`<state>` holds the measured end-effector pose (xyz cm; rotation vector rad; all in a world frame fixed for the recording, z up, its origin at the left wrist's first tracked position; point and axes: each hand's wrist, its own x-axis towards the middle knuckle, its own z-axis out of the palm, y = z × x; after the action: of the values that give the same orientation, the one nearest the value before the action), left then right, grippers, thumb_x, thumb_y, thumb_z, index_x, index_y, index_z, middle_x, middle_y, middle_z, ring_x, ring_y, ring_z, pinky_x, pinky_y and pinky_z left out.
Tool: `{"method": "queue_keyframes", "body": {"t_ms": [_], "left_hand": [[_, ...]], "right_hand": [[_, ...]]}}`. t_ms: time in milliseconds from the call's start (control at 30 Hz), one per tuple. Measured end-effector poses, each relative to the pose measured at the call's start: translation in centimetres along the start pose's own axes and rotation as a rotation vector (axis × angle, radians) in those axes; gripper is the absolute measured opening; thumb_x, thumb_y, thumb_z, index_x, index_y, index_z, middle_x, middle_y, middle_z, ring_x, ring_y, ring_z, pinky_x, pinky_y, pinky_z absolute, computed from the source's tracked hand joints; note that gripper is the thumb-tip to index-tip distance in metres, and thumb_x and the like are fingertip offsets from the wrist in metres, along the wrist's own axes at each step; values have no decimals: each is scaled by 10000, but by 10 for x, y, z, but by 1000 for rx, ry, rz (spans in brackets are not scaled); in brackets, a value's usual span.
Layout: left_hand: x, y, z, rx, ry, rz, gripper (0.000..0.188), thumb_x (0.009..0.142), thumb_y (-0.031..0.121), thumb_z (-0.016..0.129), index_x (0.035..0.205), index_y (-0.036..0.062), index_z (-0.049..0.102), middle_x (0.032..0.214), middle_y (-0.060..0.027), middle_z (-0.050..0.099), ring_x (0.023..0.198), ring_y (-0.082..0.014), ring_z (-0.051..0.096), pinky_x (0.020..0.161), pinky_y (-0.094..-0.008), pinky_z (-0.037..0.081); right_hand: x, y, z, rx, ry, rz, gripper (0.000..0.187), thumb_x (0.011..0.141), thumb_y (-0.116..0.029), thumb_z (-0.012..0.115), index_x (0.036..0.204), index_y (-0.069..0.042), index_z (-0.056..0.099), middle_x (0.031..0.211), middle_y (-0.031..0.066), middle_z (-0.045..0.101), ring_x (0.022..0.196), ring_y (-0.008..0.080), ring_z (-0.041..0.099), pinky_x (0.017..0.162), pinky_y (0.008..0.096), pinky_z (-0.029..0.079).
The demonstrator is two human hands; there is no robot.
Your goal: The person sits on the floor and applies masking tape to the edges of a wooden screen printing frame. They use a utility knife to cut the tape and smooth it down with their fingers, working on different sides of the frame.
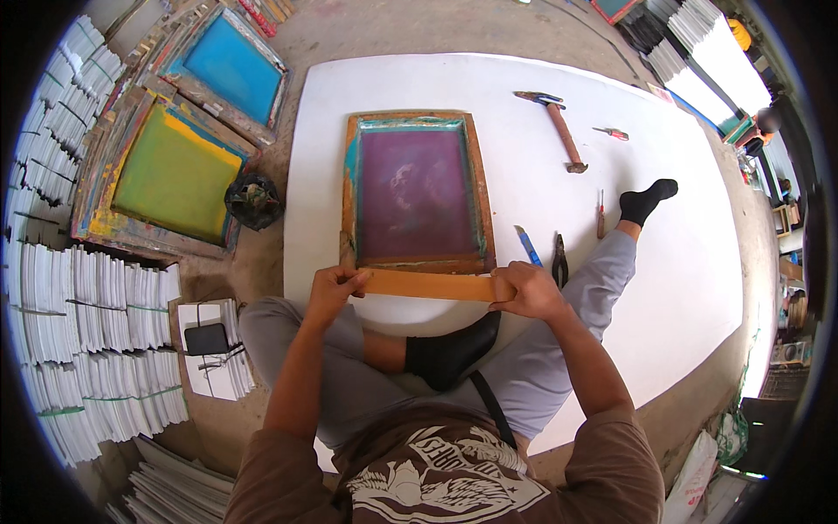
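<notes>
A strip of brown tape (428, 285) is stretched taut between my hands, over the near edge of a screen-printing frame (480, 205). My left hand (334, 292) pinches its left end between thumb and fingers. At the other end my right hand (531, 292) is closed on the tape. The wooden frame lies flat, with purple mesh (415, 192) inside its paint-stained sides. Whether the tape touches the wood, I cannot tell. To the right of the frame, near my right hand, lie a blue utility knife (528, 245) and black-handled pliers (559, 259).
On the white board (663, 288) under me lie a hammer (566, 140), another pair of pliers (539, 97) and two screwdrivers (601, 215). Yellow (179, 175) and blue (234, 68) screen frames lean at left, beside a black bag (254, 202) and bundled paper stacks (96, 297).
</notes>
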<state>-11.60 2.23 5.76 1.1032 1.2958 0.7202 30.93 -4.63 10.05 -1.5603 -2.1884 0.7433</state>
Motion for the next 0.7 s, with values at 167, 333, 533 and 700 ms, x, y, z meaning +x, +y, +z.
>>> {"method": "queue_keyframes", "body": {"t_ms": [167, 333, 533, 700], "left_hand": [[-3, -6, 10, 172, 46, -37, 317, 951, 224, 832, 967, -80, 743, 798, -87, 725, 698, -135, 679, 664, -285, 577], [15, -31, 2, 168, 33, -68, 323, 934, 222, 850, 970, -79, 741, 815, -100, 738, 709, -151, 707, 668, -293, 593], [16, -33, 3, 56, 3, -64, 338, 935, 228, 849, 1004, -87, 746, 833, -113, 751, 726, -157, 723, 679, -298, 609], [12, -37, 0, 47, -15, -55, 350, 935, 233, 850, 984, -93, 734, 827, -108, 747, 724, -152, 720, 686, -296, 611]], "right_hand": [[2, 19, 5, -267, -12, -42, 735, 644, -354, 975, 1265, -97, 676, 1012, 92, 721, 949, 311, 713, 824, 445, 566], [-4, 42, 16, -124, 104, -46, 724, 636, -316, 996, 1234, -92, 655, 1073, 94, 718, 1018, 326, 703, 877, 447, 570], [-14, 63, 32, 239, 184, 178, 755, 592, -315, 1027, 1211, -87, 658, 1158, 107, 710, 1098, 361, 679, 941, 449, 559], [-19, 44, 14, -37, 139, 55, 721, 579, -350, 1013, 1165, -89, 682, 1038, 102, 706, 1022, 347, 696, 888, 455, 576]]}}
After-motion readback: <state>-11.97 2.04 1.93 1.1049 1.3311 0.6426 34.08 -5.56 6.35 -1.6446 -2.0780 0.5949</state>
